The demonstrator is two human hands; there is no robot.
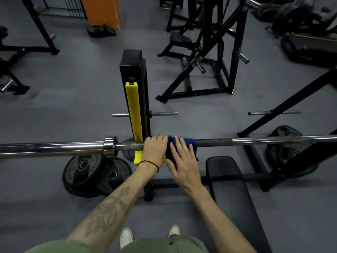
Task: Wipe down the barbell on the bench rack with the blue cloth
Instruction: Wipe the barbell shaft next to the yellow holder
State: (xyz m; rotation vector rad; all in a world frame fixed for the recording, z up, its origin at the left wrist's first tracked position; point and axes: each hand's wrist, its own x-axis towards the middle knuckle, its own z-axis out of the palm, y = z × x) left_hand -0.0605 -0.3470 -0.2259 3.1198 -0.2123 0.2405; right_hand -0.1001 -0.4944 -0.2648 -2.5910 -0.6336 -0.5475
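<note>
A steel barbell [237, 141] runs across the view at mid height, resting on the bench rack's left upright with its yellow guard [134, 114]. The blue cloth [190, 143] is draped over the bar just right of that upright. My left hand [155, 150] grips the bar beside the cloth, fingers curled over the top. Laid on the cloth with straight, spread fingers, my right hand [182, 161] presses it against the bar.
A black bench pad [233, 194] lies below the bar at right. Weight plates [94, 176] lean on the floor at the left, more plates [290, 148] at the right. Black racks [209, 57] and an orange pillar [102, 13] stand behind.
</note>
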